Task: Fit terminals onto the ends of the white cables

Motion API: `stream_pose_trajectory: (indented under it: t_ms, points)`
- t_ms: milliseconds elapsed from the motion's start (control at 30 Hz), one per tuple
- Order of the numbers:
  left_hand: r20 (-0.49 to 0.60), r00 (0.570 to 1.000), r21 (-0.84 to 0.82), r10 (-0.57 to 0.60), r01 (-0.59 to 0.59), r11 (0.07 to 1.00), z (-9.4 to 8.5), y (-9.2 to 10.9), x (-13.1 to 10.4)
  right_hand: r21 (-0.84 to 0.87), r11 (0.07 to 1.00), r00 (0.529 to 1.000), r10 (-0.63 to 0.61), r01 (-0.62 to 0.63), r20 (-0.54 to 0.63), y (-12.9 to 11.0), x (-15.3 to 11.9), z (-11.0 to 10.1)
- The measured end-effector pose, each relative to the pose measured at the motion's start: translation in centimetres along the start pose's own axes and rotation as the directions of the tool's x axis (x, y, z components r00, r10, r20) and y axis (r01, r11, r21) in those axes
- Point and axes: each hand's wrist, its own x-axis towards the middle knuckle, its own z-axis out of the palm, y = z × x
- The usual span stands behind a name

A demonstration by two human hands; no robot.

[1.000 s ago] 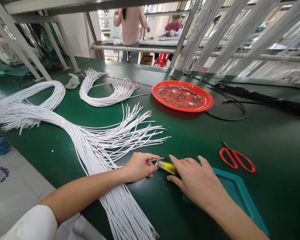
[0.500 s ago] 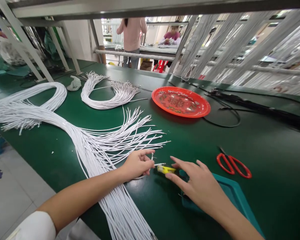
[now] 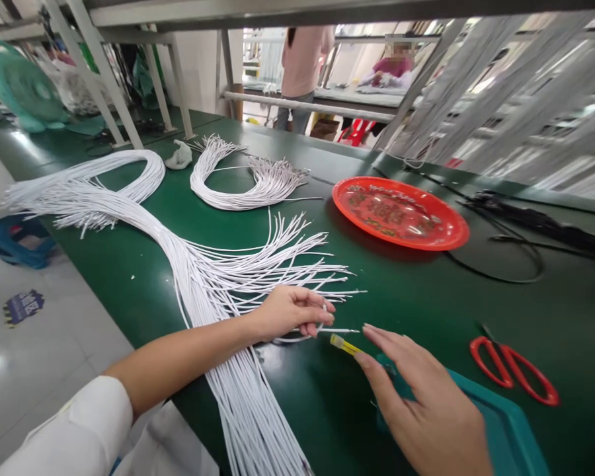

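Just right of centre in the frame, my left hand pinches one white wire between thumb and fingertips, its straight tip sticking out rightward below a small bend. My right hand faces it with thumb and fingers spread; a small yellow piece sits at the thumb's tip, though I cannot tell whether they touch. The wire looks light, springy and smooth, apt to roll, so I judge it best held close to its end. Behind my left forearm spreads a bundle of white wires. At lower right, a teal tray lies partly under my right hand, its contents hidden. A red plate, upper right of centre, shows printed patterns; whether anything small lies in it is unclear.
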Motion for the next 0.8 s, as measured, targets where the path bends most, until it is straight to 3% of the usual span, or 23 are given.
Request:
stream_pose_trajectory:
  t_ms: [100,200,267,367,433,500,633,733,800]
  points:
    - [-0.068,0.997,0.047,0.039,-0.036,0.998,0.3,1.0,0.0,0.070,0.996,0.999,-0.046,0.046,-0.011,-1.4,-0.2,0.5]
    - [-0.145,0.982,0.142,0.122,-0.102,0.985,0.4,2.4,0.4,0.194,0.975,0.991,-0.119,0.106,0.057,-2.9,-0.6,1.5]
    - [-0.163,0.966,0.233,0.203,-0.162,0.959,0.4,3.5,1.1,0.267,0.958,0.975,-0.155,0.110,0.156,-4.1,-0.9,2.3]
    - [-0.157,0.924,0.434,0.349,-0.252,0.865,0.2,4.8,2.8,0.240,0.971,0.920,-0.109,0.017,0.376,-6.0,-1.1,3.4]
    - [-0.120,0.901,0.627,0.417,-0.257,0.736,0.0,5.1,4.1,0.176,0.984,0.867,-0.054,-0.040,0.495,-7.2,-1.0,3.9]
    - [-0.038,0.912,0.795,0.408,-0.220,0.566,-0.3,4.5,4.9,0.142,0.988,0.819,-0.026,-0.068,0.574,-8.2,-0.7,4.2]
    - [0.228,0.955,0.920,0.188,-0.275,0.278,-1.2,1.7,4.7,0.147,0.985,0.790,-0.021,-0.087,0.612,-9.1,-0.3,4.5]
    - [0.461,0.886,0.886,0.051,-0.462,0.021,-2.1,-0.1,3.3,0.141,0.986,0.798,-0.012,-0.091,0.603,-9.0,-0.4,4.5]
    - [0.522,0.853,0.845,-0.024,-0.520,-0.122,-2.9,-0.4,2.3,0.132,0.987,0.787,-0.009,-0.093,0.617,-8.9,-0.5,4.6]
